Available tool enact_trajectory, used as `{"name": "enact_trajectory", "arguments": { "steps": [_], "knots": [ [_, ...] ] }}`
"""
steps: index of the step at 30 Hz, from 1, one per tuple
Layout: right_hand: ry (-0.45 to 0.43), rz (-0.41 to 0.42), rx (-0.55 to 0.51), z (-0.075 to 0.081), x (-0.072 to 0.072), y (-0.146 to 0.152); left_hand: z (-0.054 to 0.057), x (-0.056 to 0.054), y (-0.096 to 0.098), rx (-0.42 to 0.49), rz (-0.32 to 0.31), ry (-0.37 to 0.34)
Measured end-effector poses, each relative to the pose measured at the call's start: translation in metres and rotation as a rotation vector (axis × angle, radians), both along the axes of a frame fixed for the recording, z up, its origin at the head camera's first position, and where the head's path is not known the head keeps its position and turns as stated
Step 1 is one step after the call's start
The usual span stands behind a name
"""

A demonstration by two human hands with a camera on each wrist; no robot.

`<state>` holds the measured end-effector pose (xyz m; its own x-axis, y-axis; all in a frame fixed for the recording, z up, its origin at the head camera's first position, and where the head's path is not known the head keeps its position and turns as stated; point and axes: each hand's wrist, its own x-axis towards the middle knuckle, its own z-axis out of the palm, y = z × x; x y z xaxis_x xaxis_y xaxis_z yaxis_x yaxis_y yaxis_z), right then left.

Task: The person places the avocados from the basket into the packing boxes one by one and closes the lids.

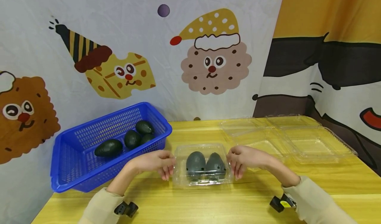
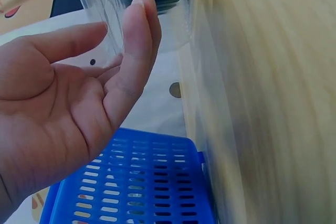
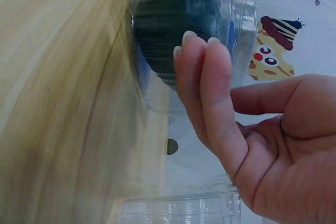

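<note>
A clear plastic clamshell box (image 1: 181,176) stands on the table in the head view, its lid down over two dark green avocados (image 1: 195,163). At its left side is my left hand (image 1: 157,163), fingertips right at the wall and fingers loosely bent. My right hand (image 1: 245,159) mirrors it at the right side, thumb near the rim and fingers hanging beside the wall. Both wrist views show a gap between thumb and fingers; in the right wrist view the fingertips (image 3: 218,59) overlap the box side, with a dark avocado (image 3: 170,22) behind them.
A blue perforated basket (image 1: 89,168) holding several avocados (image 1: 108,148) stands at the left. Several clear plastic boxes (image 1: 317,148) lie at the back right of the wooden table (image 1: 208,204). A printed cloth (image 1: 166,68) hangs behind the table.
</note>
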<state>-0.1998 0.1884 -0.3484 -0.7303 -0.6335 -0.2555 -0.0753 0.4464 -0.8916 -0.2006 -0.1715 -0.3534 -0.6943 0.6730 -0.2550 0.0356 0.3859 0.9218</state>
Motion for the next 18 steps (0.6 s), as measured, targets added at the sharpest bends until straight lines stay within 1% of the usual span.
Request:
{"name": "enact_trajectory", "arguments": {
  "steps": [9,15,18],
  "knots": [
    [0.019,-0.037,-0.061,-0.0029,-0.0026,-0.0035,-0.0029,0.0002,0.0032,0.037,0.08,0.044],
    [0.046,-0.077,-0.065,-0.0055,-0.0042,-0.0047,-0.0049,-0.0018,0.0059,0.062,0.136,0.081],
    [0.062,-0.098,-0.064,-0.0066,-0.0047,-0.0057,-0.0055,-0.0027,0.0065,0.062,0.159,0.083]
  ]
}}
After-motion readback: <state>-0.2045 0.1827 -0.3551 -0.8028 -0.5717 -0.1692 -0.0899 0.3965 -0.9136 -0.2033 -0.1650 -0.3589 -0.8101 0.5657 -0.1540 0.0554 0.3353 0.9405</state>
